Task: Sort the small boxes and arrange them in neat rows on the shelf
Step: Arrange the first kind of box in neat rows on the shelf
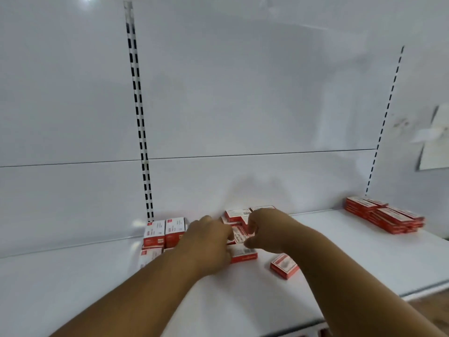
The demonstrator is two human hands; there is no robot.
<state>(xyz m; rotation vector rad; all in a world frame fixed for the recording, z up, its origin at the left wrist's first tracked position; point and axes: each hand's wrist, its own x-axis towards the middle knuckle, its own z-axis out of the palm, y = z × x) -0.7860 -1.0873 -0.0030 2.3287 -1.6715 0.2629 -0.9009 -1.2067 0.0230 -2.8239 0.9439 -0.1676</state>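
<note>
Small red-and-white boxes lie on a white shelf (73, 283). Two boxes (165, 231) stand upright side by side against the back wall at the left, with more in front of them. A loose pile of boxes (237, 216) sits in the middle. My left hand (209, 242) and my right hand (263, 229) meet over this pile, both with fingers curled on one tilted box (239, 235). One box (284, 265) lies alone to the right of the pile. The image is blurred by motion.
A stack of flat red boxes (384, 217) rests at the far right against the back wall. Two slotted uprights (139, 122) run up the white back panel. Paper sheets (435, 142) hang at the right edge. The shelf's front edge (425, 288) runs along the lower right.
</note>
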